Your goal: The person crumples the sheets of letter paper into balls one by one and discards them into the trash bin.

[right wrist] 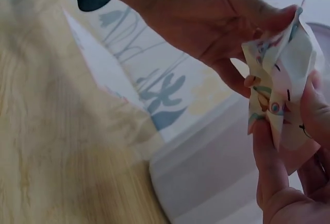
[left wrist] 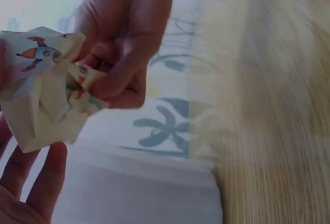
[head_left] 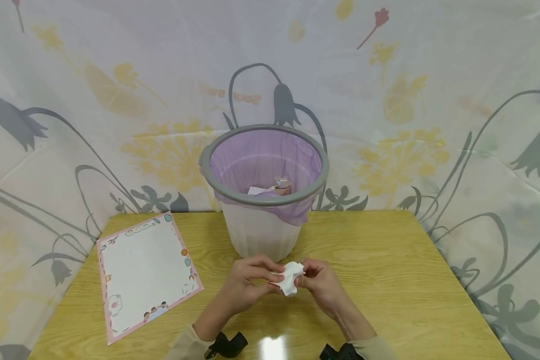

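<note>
Crumpled paper [head_left: 290, 279], likely light and soft though partly hidden, best held at edges, is pinched in front of the bin [head_left: 258, 227] by left hand [head_left: 251, 281] and right hand [head_left: 321, 284].

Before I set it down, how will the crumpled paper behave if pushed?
The crumpled paper is probably light, since its edges look thin. Its folds suggest it may hold shape but give when squeezed; its uneven corners make rolling unlikely.

Crumpled paper wad [head_left: 290, 278] near, smooth paper sheet [head_left: 146, 275] left, glossy wood-grain table [head_left: 369, 260], plastic bin [head_left: 258, 227], filmy plastic liner [head_left: 252, 162].
</note>
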Available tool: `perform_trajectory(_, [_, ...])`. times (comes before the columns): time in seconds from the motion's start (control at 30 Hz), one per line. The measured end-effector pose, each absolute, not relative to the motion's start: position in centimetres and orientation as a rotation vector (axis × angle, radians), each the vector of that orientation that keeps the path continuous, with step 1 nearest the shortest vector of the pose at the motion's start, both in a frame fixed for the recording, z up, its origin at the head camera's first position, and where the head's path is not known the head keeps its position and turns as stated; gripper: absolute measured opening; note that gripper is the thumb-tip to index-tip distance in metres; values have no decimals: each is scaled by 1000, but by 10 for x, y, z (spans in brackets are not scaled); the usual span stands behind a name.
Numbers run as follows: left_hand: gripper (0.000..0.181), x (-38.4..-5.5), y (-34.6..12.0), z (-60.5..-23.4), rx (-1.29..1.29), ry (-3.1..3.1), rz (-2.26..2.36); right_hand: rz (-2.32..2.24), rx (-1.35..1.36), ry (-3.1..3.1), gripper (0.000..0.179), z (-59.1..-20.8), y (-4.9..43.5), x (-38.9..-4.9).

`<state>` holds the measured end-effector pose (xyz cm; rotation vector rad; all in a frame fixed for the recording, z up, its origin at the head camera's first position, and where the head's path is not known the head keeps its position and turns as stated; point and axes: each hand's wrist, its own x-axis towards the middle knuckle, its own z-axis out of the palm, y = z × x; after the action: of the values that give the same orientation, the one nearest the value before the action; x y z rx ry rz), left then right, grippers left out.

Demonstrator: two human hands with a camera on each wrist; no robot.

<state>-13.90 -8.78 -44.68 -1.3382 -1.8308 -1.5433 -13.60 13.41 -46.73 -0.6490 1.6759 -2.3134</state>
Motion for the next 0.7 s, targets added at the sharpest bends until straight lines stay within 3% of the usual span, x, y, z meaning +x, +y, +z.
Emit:
perform_trajectory(0.23, [14,-133,-79,-436,-1111,-2014,-1749,-2220,-758,1860,5,-459,143,-139])
perform_trajectory(0.4, [12,-132,-73,-432,-1011,-2090,-1926,-2157,-817,1983,21,-453,150,-140])
perform_trajectory(0.57, [16,-132,-71,-435,-981,-2101,-2065,-2137,-858,2020,5,-450,152,-139])
perform_trajectory(0.7, [27,-132,-73,-441,-957,-2115,-2052,-2111,-852,2059,18,-447,149,-138])
